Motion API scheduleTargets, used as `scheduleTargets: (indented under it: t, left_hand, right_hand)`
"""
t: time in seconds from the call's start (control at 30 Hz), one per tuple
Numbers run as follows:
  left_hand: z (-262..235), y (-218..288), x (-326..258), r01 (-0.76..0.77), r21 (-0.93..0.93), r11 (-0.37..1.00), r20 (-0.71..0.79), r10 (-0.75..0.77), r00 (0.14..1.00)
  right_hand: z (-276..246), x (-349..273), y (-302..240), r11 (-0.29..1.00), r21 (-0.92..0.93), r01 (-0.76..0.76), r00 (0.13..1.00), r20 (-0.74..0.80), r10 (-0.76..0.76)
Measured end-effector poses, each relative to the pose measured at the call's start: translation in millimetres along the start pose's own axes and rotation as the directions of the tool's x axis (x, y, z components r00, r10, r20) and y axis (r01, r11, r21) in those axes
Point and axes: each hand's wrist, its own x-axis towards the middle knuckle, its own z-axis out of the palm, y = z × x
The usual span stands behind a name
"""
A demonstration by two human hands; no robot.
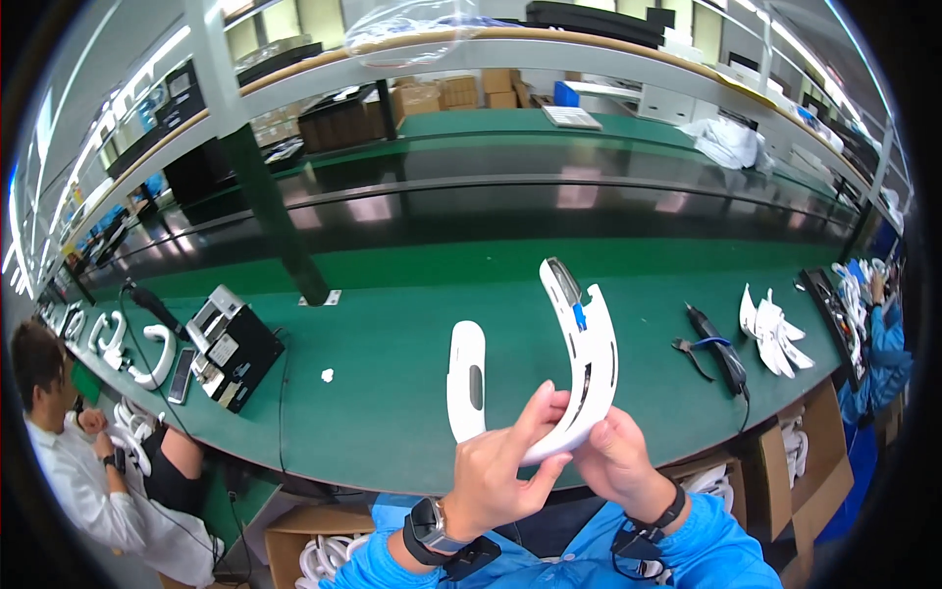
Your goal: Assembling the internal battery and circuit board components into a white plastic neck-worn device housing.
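Between my hands is a white U-shaped neck fan (599, 378), held by its curved bottom with both arms pointing up and away. Its left arm carries a grey oval panel. At the tip of the right arm the shell is open, showing a grey inner part and a small blue piece; dark slots run along the curve. My left hand (500, 476) is closed round the left side of the bend, thumb and fingers pinching it. The right side of the bend sits in the closed fingers of my right hand (623, 466). Some fingertips are hidden behind the shell.
On the green bench (383, 393) a black corded electric screwdriver (721, 348) and side cutters (695, 358) lie right, beside white curved shells (770, 329). Left stand a black-and-silver device (235, 348) and a phone (182, 375). A seated person (98, 471) works at left.
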Motion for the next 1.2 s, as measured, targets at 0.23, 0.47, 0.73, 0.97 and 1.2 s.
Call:
scheduleTargets:
  t: [0.23, 0.47, 0.73, 0.97, 1.2]
  left_hand:
    - [27, -26, -39, 0.05, 0.007, 0.999, -0.027, -0.05, 0.998]
    - [33, -34, -52, 0.15, -0.205, 0.967, -0.116, -0.177, 0.977]
    - [31, -34, 1, 0.378, -0.926, 0.01, 0.358, -0.293, 0.886]
    - [38, -39, -12, 0.259, -0.965, -0.04, 0.259, -0.282, 0.924]
    - [42, -36, -10, 0.259, -0.965, -0.036, 0.256, -0.337, 0.906]
  right_hand:
    - [-18, -3, 25, 0.992, 0.12, -0.05, 0.997, -0.049, 0.056]
    - [-36, -10, 22, 0.979, -0.201, -0.026, 0.998, 0.045, 0.036]
    - [-30, -23, 32, 0.985, 0.109, -0.132, 0.981, 0.157, 0.114]
    - [-26, -21, 39, 0.929, 0.295, -0.223, 0.947, 0.292, 0.134]
    - [-29, -22, 39, 0.951, 0.24, -0.197, 0.96, 0.245, 0.137]
